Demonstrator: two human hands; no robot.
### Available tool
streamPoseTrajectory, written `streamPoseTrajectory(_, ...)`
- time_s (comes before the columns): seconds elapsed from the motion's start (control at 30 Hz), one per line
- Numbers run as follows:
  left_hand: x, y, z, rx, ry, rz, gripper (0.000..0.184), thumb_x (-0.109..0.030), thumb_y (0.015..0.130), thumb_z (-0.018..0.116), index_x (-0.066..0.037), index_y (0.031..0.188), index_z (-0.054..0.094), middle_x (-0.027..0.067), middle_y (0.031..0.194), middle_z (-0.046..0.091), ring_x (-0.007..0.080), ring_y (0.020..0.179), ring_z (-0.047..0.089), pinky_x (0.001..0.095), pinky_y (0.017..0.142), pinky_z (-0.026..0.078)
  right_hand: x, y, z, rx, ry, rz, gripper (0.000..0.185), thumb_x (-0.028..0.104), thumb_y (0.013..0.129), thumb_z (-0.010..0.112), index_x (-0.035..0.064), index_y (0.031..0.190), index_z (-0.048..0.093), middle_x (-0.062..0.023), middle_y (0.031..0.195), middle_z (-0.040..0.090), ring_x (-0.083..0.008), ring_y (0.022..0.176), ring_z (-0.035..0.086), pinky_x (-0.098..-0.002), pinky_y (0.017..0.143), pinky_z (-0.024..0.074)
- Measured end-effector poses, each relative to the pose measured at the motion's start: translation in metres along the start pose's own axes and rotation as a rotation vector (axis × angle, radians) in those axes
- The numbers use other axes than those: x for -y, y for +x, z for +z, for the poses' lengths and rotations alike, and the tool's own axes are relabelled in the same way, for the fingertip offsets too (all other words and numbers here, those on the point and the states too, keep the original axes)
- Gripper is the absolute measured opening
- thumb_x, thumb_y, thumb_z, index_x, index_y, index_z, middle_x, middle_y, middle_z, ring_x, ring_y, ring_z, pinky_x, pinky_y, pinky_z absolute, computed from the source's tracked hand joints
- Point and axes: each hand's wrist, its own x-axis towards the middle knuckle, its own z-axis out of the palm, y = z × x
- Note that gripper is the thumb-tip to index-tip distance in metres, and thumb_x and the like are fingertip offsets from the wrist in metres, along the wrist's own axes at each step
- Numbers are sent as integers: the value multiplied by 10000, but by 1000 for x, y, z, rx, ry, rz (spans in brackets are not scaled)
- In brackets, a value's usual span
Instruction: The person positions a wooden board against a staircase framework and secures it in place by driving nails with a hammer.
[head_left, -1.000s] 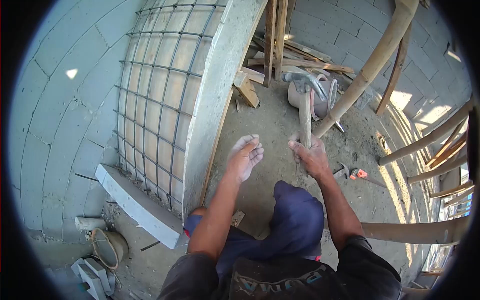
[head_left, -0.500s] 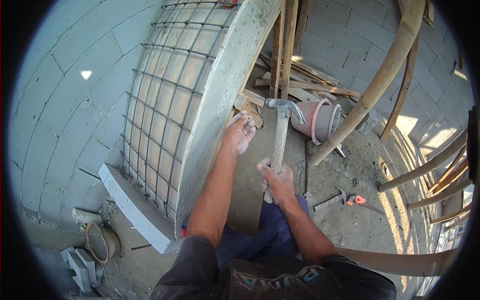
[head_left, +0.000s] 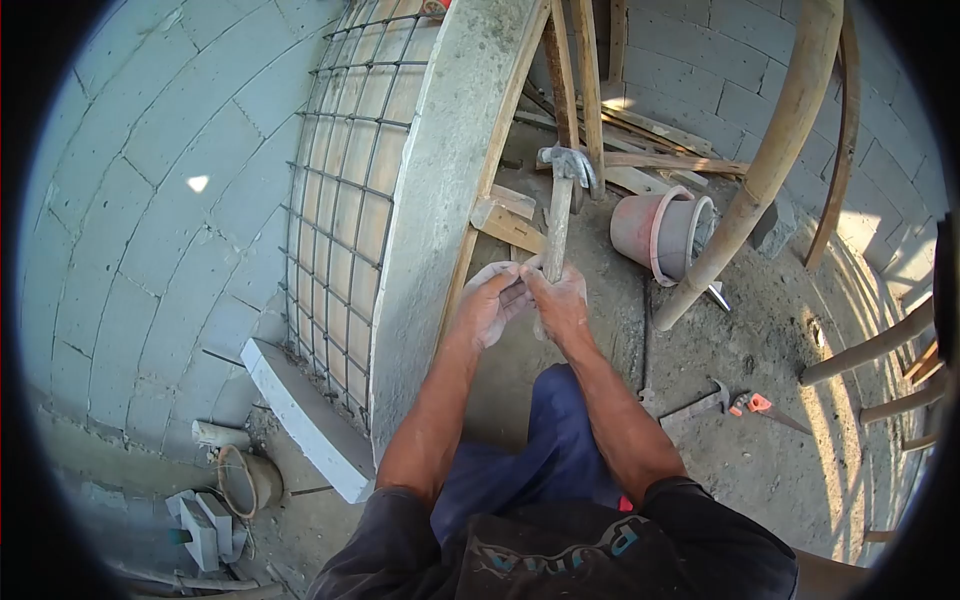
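Note:
My right hand (head_left: 560, 303) is wrapped round the wooden handle of a claw hammer (head_left: 559, 215), whose metal head points up and away from me. My left hand (head_left: 490, 303) is beside it, fingers curled and fingertips meeting near my right thumb; whatever it pinches is too small to name. Just left of my hands rises the concrete-covered edge of a panel (head_left: 425, 190), with a grid of steel bars (head_left: 350, 190) on its far side. Short wood blocks (head_left: 510, 225) lie beyond my hands at the panel's edge.
Nested buckets (head_left: 655, 235) lie tipped at the right, near a slanting bamboo pole (head_left: 760, 190). A second hammer (head_left: 700, 402) and an orange-handled saw (head_left: 765, 408) lie on the ground. A pale block (head_left: 305, 420), another bucket (head_left: 248, 482) and block pieces (head_left: 205, 530) are at lower left.
My hands have come together in front of the panel's edge. The hammer has moved away from my lap, still in my right hand. The view has shifted slightly.

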Motion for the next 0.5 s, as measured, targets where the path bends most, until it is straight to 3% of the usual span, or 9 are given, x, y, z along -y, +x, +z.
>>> streamPoseTrajectory(0.03, -5, -5, 1, -41, 115, -20, 219, -230, 899, 702, -125, 1079, 637, 12, 1009, 678, 148, 897, 628, 314, 817, 507, -5, 0, -3, 4, 21, -2, 204, 200, 871, 712, 29, 965, 652, -11, 724, 601, -88, 625, 541, -268, 558, 441)
streamPoseTrajectory(0.1, -24, -8, -11, -132, 682, 331, 319, -235, 894, 713, -87, 1164, 631, 11, 983, 675, 139, 880, 619, 309, 818, 506, -10, 3, -10, -8, 87, 30, 143, 170, 871, 699, 45, 911, 641, 9, 707, 577, -77, 624, 517, -270, 558, 436)
streamPoseTrajectory(0.17, -73, -37, 4, -364, 901, 676, 348, -213, 884, 716, -37, 1170, 626, 57, 1008, 672, 169, 901, 614, 323, 815, 510, -15, 6, -14, -15, 147, 39, 116, 154, 871, 694, 55, 883, 635, 23, 695, 557, -67, 622, 497, -267, 554, 425)
streamPoseTrajectory(0.23, -116, -31, -8, -656, 1353, 995, 532, -228, 851, 740, -20, 1298, 540, 147, 1133, 640, 255, 1022, 622, 385, 889, 507, -19, 11, -14, -14, 203, 24, 113, 150, 870, 697, 58, 880, 633, 33, 689, 541, -59, 618, 484, -259, 545, 410)
streamPoseTrajectory(0.33, -148, 3, -20, -658, 1431, 998, 768, -250, 821, 759, -27, 1448, 374, 222, 1294, 560, 357, 1159, 584, 444, 986, 469, 0, 19, -7, 20, 251, 24, 93, 132, 868, 691, 60, 875, 633, 27, 694, 543, -61, 624, 486, -254, 546, 404)
streamPoseTrajectory(0.43, -149, 16, -15, -489, 1419, 743, 904, -254, 816, 756, -48, 1520, 228, 238, 1399, 486, 404, 1267, 518, 457, 1058, 420, -3, 49, 6, 8, 220, -59, 111, 141, 854, 699, 54, 892, 641, 15, 713, 569, -80, 637, 515, -266, 571, 432)
streamPoseTrajectory(0.5, -150, 19, -13, -540, 1452, 687, 879, -240, 822, 745, -37, 1513, 240, 234, 1434, 453, 409, 1295, 488, 450, 1064, 411, -5, 71, 17, 11, 164, -109, 158, 185, 843, 715, 48, 887, 649, 5, 707, 575, -82, 630, 527, -268, 572, 438)
